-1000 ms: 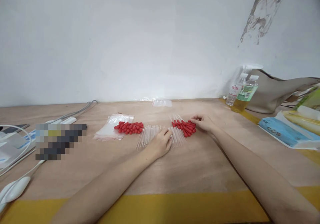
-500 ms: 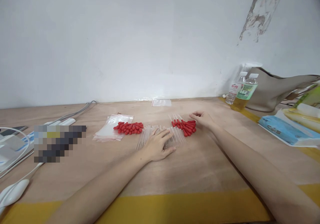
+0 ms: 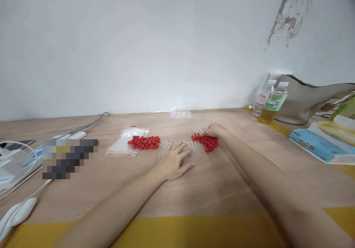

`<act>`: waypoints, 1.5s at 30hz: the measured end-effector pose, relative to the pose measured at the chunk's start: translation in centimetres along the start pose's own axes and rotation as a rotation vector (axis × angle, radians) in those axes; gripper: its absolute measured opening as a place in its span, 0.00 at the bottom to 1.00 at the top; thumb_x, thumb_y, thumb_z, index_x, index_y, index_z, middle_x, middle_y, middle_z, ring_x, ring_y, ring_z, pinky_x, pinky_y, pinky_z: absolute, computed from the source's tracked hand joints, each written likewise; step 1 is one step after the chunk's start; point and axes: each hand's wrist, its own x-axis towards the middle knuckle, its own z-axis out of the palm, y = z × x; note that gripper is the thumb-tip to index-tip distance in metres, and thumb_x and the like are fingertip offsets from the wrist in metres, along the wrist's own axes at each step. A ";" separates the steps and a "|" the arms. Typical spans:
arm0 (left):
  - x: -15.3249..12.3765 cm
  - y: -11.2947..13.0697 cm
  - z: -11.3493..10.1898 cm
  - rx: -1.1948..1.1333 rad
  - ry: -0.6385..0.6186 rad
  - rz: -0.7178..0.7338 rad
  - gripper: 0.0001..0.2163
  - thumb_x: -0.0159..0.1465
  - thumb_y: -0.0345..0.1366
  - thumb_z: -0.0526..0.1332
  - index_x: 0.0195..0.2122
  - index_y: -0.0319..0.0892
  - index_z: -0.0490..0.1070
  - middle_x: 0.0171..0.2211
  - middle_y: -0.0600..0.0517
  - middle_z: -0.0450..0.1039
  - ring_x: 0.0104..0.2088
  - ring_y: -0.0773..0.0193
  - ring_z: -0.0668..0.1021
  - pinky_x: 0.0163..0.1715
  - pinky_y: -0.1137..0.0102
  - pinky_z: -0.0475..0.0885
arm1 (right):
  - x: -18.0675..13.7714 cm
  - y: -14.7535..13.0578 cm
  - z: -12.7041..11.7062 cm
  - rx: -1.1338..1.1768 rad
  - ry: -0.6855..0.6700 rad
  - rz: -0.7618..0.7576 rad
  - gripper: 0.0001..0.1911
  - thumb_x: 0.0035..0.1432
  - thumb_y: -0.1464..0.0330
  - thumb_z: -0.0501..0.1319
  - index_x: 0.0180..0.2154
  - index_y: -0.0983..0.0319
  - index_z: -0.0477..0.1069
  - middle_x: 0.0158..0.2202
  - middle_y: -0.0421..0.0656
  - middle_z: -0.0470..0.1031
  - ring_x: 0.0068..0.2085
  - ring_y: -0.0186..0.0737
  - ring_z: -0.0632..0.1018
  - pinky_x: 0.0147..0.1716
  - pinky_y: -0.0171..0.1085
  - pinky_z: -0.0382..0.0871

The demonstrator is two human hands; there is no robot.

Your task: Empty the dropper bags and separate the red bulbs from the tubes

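Note:
My left hand point(image 3: 174, 162) lies palm down, fingers spread, on a row of thin clear tubes point(image 3: 201, 152). To its left, a heap of red rubber bulbs point(image 3: 144, 142) rests partly on a stack of clear plastic bags point(image 3: 120, 144). On the right, red-bulbed droppers point(image 3: 210, 142) lie fanned out, thin clear stems pointing away toward the wall. Over the far side of these droppers is my right hand point(image 3: 215, 129), its fingers curled down beside the stems. What those fingers pinch, if anything, is hidden.
A small clear bag point(image 3: 180, 114) lies near the wall. Two bottles point(image 3: 273, 104), a grey-brown bag point(image 3: 296, 100) and a blue tissue pack point(image 3: 318, 144) stand at right. At left are a power strip point(image 3: 79, 135), cables and a white mouse-like object point(image 3: 23, 211).
My right hand has moved left, from beside the red-bulbed droppers to over their far side, its fingers turning downward. The left hand stays on the clear tubes. The view has shifted slightly.

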 end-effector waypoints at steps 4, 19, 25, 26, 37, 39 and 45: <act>-0.1 0.0 0.3 0.002 0.045 0.016 0.22 0.61 0.49 0.51 0.53 0.44 0.63 0.55 0.45 0.60 0.58 0.54 0.59 0.58 0.51 0.46 | 0.5 -0.6 0.2 -0.017 0.017 0.063 0.11 0.37 0.63 0.63 0.25 0.64 0.72 0.25 0.47 0.73 0.32 0.46 0.74 0.32 0.41 0.64; -0.2 -0.1 0.4 0.044 0.113 0.054 0.19 0.63 0.44 0.50 0.53 0.44 0.62 0.53 0.44 0.62 0.57 0.54 0.60 0.57 0.51 0.48 | 0.7 1.0 -0.3 0.391 0.073 -0.068 0.11 0.43 0.67 0.57 0.14 0.63 0.66 0.17 0.41 0.69 0.21 0.34 0.70 0.20 0.32 0.62; 0.0 -0.1 0.2 0.092 0.269 0.039 0.23 0.63 0.40 0.51 0.59 0.41 0.52 0.57 0.42 0.55 0.59 0.54 0.55 0.57 0.53 0.50 | -4.0 1.0 -1.5 0.505 0.158 -0.323 0.11 0.53 0.63 0.54 0.29 0.63 0.70 0.30 0.43 0.75 0.30 0.34 0.73 0.28 0.32 0.65; 0.1 -0.1 0.2 0.101 0.307 0.028 0.24 0.62 0.40 0.51 0.59 0.40 0.51 0.57 0.42 0.54 0.59 0.54 0.55 0.57 0.54 0.51 | -5.0 1.1 -1.2 0.501 0.189 -0.377 0.09 0.52 0.64 0.55 0.32 0.63 0.69 0.31 0.43 0.75 0.31 0.35 0.73 0.30 0.32 0.65; 0.5 0.5 0.4 0.211 0.368 0.127 0.09 0.63 0.36 0.53 0.40 0.47 0.71 0.38 0.53 0.73 0.46 0.60 0.70 0.54 0.53 0.49 | -11.9 2.6 5.1 0.152 0.563 -1.048 0.11 0.59 0.69 0.51 0.38 0.61 0.71 0.31 0.44 0.71 0.35 0.37 0.69 0.39 0.40 0.58; 0.6 0.4 0.4 0.219 0.368 0.130 0.08 0.63 0.35 0.53 0.38 0.47 0.71 0.35 0.54 0.73 0.42 0.61 0.71 0.54 0.54 0.50 | -11.9 2.4 5.2 0.129 0.571 -1.057 0.10 0.58 0.67 0.53 0.39 0.61 0.71 0.33 0.44 0.72 0.36 0.37 0.69 0.40 0.41 0.57; 0.5 0.4 0.2 0.254 0.271 0.157 0.10 0.63 0.33 0.50 0.35 0.45 0.71 0.27 0.53 0.70 0.33 0.64 0.69 0.50 0.59 0.55 | -11.7 1.6 5.8 -0.004 0.674 -1.097 0.08 0.58 0.66 0.55 0.32 0.60 0.72 0.24 0.40 0.73 0.30 0.34 0.68 0.40 0.40 0.54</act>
